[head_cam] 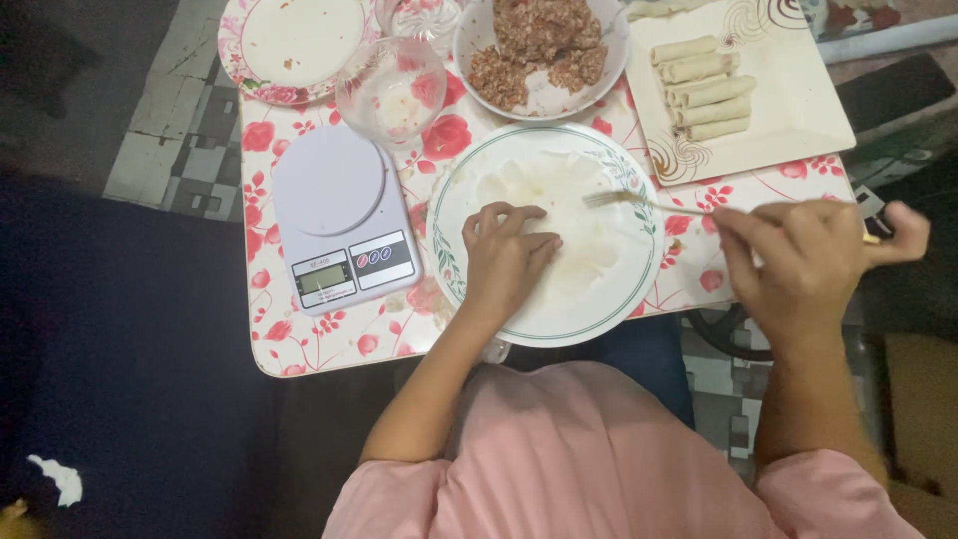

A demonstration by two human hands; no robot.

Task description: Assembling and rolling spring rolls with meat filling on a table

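A round white plate [479, 175] with a green patterned rim lies on the small floral table, with a thin pale wrapper sheet [589, 250] spread on it. My left hand [504, 258] rests on the plate's near left part, fingers curled and pressing on the sheet. My right hand [813, 262] is to the right of the plate and grips the handle of a fork [629, 200]. The fork's tines hover over the plate's far right part. A white bowl [469, 45] of brown minced filling stands behind the plate.
A white square tray [798, 100] with several rolled wrappers sits at the back right. A white kitchen scale [334, 215] lies left of the plate, a glass bowl [391, 90] and a floral plate [289, 45] behind it. The table's near edge [329, 364] is close to my body.
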